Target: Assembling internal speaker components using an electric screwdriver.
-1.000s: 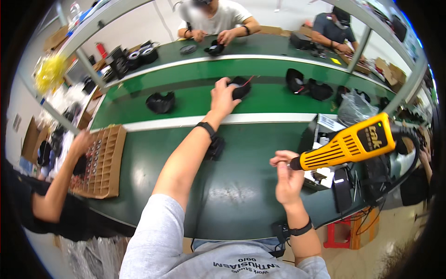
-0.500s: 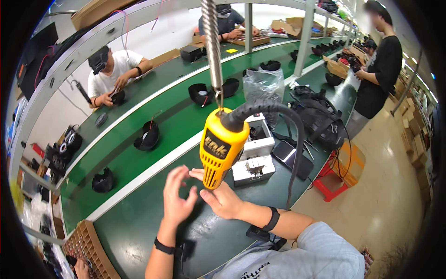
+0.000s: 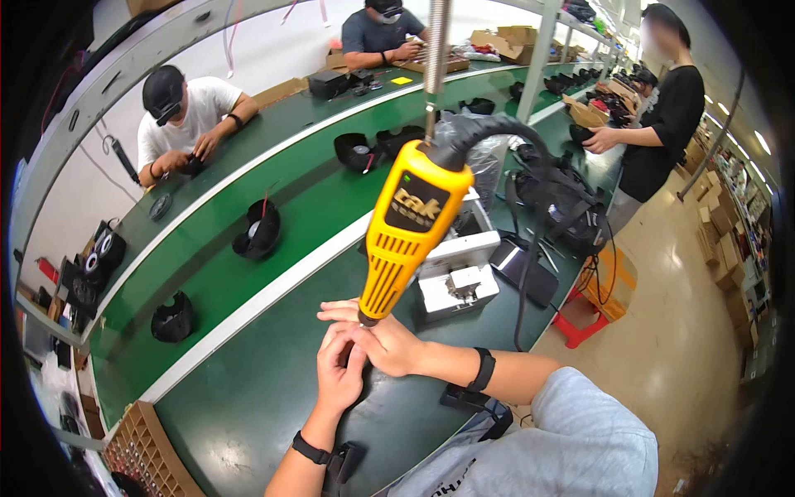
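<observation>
A yellow electric screwdriver (image 3: 414, 224) hangs tip-down from a coil spring (image 3: 436, 50), its black cable arching to the right. Just under its tip, my left hand (image 3: 339, 373) has its fingers curled in and the thumb pressed to them; whatever they hold, if anything, is too small or hidden to name. My right hand (image 3: 393, 344) lies against the left one, behind the screwdriver's tip, its fingers stretched out to the left. The hands touch each other above the dark green bench (image 3: 248, 398).
An open white box (image 3: 458, 290) and a dark flat device (image 3: 527, 273) lie right of the screwdriver. Behind them is a black backpack (image 3: 555, 207). Black curved shells (image 3: 258, 230) sit on the green belt. A brown divided tray (image 3: 149, 451) is at lower left. Co-workers sit opposite; another stands right.
My left hand has gone from spread fingers to curled ones, meeting my right hand. The screwdriver appears larger and more tilted. At right, the standing person now holds a black shell.
</observation>
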Demonstrator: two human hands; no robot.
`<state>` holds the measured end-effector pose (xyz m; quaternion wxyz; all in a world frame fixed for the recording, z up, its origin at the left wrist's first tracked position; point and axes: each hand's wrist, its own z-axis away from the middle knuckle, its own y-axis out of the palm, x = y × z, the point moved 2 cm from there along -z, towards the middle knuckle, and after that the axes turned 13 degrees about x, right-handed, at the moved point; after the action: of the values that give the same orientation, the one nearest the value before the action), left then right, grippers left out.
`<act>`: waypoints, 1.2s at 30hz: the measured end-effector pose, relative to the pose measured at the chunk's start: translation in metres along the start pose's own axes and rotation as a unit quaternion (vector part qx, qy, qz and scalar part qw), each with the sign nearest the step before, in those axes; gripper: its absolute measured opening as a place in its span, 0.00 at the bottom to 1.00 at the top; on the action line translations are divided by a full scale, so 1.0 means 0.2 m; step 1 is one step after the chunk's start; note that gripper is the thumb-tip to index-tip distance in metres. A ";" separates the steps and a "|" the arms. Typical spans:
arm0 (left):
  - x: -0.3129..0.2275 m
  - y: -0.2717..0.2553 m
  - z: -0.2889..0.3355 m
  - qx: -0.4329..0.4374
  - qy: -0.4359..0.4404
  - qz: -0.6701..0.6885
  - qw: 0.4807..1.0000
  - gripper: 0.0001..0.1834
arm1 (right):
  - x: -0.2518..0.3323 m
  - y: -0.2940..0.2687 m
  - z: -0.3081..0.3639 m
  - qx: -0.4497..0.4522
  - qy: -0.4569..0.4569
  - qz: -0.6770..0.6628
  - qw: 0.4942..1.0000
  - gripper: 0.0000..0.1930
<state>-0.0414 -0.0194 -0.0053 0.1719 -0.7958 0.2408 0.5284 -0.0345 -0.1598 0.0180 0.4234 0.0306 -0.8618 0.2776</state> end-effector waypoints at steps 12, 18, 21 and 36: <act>0.03 -0.05 0.02 0.034 -0.041 -0.034 0.998 0.07 | -0.02 0.00 0.03 0.064 0.003 0.039 0.997 0.25; 0.08 -0.10 0.02 0.037 -0.153 0.133 0.978 0.16 | 0.03 -0.08 -0.04 0.022 0.061 -0.021 0.998 0.31; 0.10 -0.07 0.03 0.034 -0.148 0.150 0.977 0.14 | 0.03 -0.07 -0.03 0.014 0.072 -0.027 0.997 0.30; 0.09 -0.03 0.04 0.023 -0.045 0.122 0.991 0.06 | 0.06 -0.02 -0.02 0.064 0.078 -0.036 0.994 0.28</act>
<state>-0.0376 -0.0145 -0.0250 0.1349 -0.7317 0.3398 0.5752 -0.0386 -0.1581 0.0309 0.4965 0.0672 -0.8049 0.3181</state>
